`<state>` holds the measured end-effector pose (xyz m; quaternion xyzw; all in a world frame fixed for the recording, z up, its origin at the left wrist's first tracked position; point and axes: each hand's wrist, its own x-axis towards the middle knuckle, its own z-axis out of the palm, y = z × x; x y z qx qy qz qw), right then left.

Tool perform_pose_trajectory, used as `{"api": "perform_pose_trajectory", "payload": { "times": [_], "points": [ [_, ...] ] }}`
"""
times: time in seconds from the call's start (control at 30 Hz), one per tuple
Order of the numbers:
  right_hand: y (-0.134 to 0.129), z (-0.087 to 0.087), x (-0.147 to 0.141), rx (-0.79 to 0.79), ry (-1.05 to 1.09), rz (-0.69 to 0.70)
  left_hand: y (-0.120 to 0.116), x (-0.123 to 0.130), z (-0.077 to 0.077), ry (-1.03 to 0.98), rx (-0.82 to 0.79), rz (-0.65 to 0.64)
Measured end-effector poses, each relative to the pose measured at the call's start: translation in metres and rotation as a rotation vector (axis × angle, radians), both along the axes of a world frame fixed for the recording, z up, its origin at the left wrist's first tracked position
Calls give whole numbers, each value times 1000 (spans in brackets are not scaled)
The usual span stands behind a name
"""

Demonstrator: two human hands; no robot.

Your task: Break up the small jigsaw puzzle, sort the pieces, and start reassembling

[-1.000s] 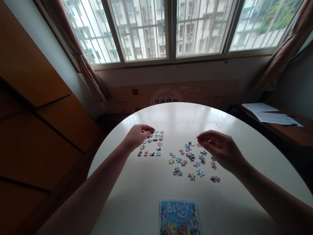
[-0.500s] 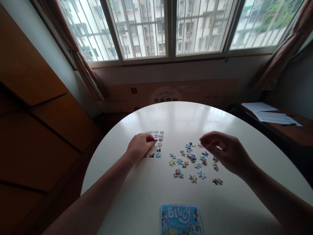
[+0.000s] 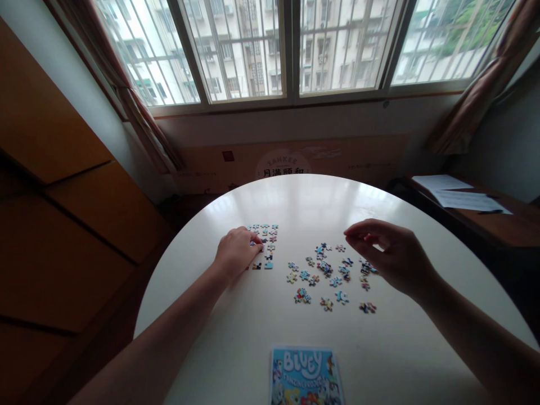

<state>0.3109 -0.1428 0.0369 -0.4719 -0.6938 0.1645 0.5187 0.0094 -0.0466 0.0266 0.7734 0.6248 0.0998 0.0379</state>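
My left hand (image 3: 238, 252) is over the left side of the laid-out puzzle pieces (image 3: 269, 265), fingers curled together low at the table; what they hold, if anything, is too small to name. Some of those pieces are hidden under it. To the right, several loose puzzle pieces (image 3: 324, 268) are scattered, some overlapping. Above their right edge hovers my right hand (image 3: 386, 247), its thumb and fingertips brought close together, and I cannot make out anything between them. A blue picture card marked "BLUEY" (image 3: 304, 376) lies nearest to me.
All of this is on a round white table (image 3: 236, 343). A brown side table with white papers (image 3: 468, 201) and pens stands at the right. Wooden cabinets (image 3: 76, 225) are at the left, and a barred window is beyond.
The whole view has shifted slightly, moving the table items a little left in the picture. My right hand looks slightly farther right from the loose pieces; my left hand stays at the laid-out pieces.
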Motion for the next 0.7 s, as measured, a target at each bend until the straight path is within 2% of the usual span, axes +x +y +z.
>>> {"api": "perform_pose_trajectory", "payload": {
  "times": [0.17, 0.27, 0.37, 0.5, 0.7],
  "points": [
    [12, 3, 18, 33, -7, -134, 2, 3, 0, 82, 35, -25],
    [25, 1, 42, -34, -168, -238, 5, 3, -1, 90, 33, -42],
    [34, -4, 62, -269, -425, -163, 6, 3, -3, 81, 45, -64],
    [35, -8, 66, -529, -571, -51, 6, 1, -5, 65, 98, -85],
    [29, 2, 66, -605, -655, -47, 5, -3, -4, -15, 199, -129]
  ]
}}
